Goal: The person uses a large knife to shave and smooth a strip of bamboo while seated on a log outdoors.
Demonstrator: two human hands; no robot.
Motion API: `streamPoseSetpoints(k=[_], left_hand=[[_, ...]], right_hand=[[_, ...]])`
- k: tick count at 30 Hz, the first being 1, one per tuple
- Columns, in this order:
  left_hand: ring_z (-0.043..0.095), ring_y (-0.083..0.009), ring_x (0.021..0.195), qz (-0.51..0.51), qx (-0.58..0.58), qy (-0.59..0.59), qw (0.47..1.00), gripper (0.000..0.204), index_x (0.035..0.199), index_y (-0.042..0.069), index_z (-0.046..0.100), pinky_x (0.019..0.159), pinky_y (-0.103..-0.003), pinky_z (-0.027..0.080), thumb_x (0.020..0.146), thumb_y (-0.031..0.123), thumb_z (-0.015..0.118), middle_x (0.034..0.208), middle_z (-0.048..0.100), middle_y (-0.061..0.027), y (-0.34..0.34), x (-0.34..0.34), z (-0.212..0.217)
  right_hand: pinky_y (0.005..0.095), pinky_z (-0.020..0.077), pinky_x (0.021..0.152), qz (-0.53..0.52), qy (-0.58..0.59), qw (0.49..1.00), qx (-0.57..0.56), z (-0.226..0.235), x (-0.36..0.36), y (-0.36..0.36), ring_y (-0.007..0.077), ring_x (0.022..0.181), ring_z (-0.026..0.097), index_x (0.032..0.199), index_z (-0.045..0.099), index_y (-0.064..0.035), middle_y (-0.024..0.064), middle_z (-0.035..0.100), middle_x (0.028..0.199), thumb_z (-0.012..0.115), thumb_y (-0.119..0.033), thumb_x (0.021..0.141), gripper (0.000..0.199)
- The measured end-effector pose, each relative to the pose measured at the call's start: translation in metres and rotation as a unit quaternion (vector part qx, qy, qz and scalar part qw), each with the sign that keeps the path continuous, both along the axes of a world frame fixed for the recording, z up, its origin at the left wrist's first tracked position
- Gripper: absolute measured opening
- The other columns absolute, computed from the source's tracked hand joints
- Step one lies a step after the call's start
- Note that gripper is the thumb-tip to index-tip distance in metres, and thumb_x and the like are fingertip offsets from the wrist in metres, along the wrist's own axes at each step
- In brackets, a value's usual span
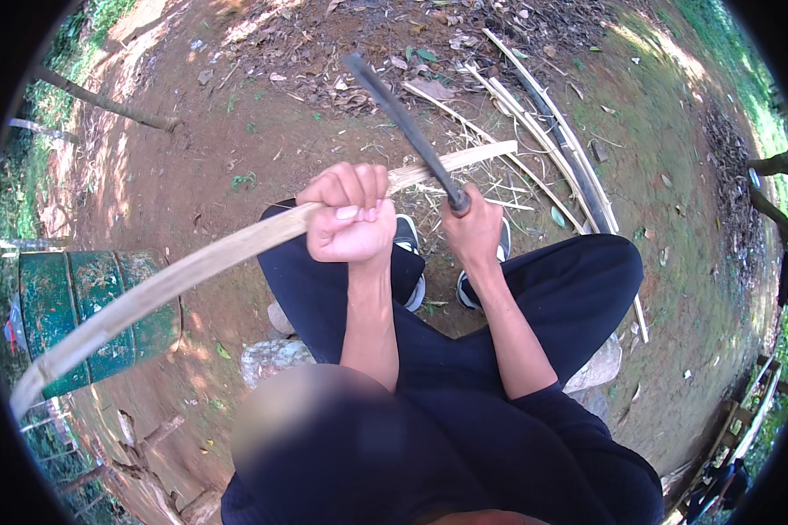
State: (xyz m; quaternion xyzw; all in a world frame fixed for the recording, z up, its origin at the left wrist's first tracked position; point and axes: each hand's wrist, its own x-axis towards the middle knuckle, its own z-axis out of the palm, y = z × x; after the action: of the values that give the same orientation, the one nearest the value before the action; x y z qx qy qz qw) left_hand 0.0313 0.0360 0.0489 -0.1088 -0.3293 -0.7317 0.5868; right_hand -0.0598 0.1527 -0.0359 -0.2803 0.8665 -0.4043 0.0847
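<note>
Pale bamboo strip [210, 262] runs from 8 o'clock, low left, up to 1 o'clock past centre; far tip merges w/ loose slats [543, 122] on the dirt ground [193, 175], hard to separate. Left hand [352, 219] is fisted tight round the strip. Right hand [474, 229] clamps the handle of a dark blade [403, 122], tip blurred. Green drum [96, 306] at 8 o'clock, contents not visible.
</note>
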Motion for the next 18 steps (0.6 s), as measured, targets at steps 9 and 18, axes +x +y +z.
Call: streamPoseSetpoints(k=[9,18], left_hand=[[0.028,-0.012,0.038,0.009,0.015,0.021,1.0,0.023,0.052,0.009,0.03,0.041,-0.027,0.025,0.065,0.013,0.048,0.048,0.032,-0.0025,-0.01,0.012,0.007],[0.029,-0.0124,0.038,0.02,0.0,0.044,0.999,0.022,0.052,0.009,0.031,0.041,-0.028,0.026,0.063,0.012,0.05,0.048,0.033,-0.0031,-0.017,0.023,0.018]], right_hand=[[0.0434,0.0462,0.053,0.002,0.059,0.994,-0.09,-0.009,0.001,-0.006,0.0382,0.052,0.061,0.07,0.056,-0.0005,0.0207,0.056,0.054,0.065,-0.013,0.078,0.017],[0.0485,0.0543,0.056,-0.097,-0.056,0.993,0.047,-0.029,-0.045,0.003,0.0362,0.057,0.068,0.086,0.067,-0.0026,0.0204,0.065,0.062,0.061,-0.013,0.084,0.012]])
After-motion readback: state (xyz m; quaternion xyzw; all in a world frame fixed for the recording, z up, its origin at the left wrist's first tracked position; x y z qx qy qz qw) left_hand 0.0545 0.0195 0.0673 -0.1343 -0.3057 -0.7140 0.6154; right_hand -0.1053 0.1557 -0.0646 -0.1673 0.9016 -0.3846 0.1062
